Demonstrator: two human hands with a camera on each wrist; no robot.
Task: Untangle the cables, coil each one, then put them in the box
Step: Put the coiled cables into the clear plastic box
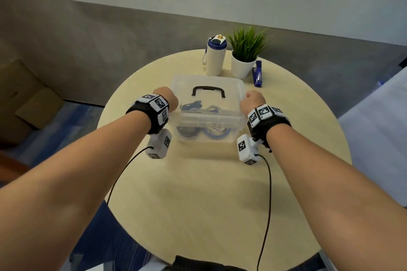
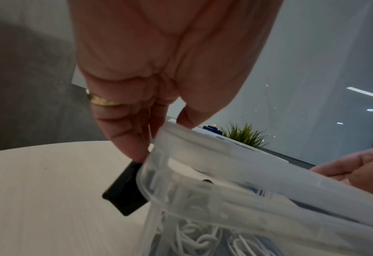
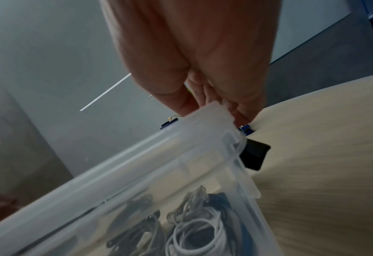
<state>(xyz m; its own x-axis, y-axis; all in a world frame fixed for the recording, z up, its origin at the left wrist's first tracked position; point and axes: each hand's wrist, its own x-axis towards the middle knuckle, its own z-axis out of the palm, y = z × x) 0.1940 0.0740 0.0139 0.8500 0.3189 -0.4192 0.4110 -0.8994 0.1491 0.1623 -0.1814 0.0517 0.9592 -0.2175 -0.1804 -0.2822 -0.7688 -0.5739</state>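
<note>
A clear plastic box stands on the round table, covered by its clear lid with a black handle. Coiled cables lie inside: a white one, a black one and a blue one. My left hand grips the lid's left end, thumb on top, and one fingertip touches the black latch hanging there. My right hand grips the lid's right end, just above the other black latch, which also hangs down.
Behind the box stand a white bottle with a blue cap, a potted green plant and a blue object. The light wood table stretches bare toward me. Cardboard boxes sit on the floor at left.
</note>
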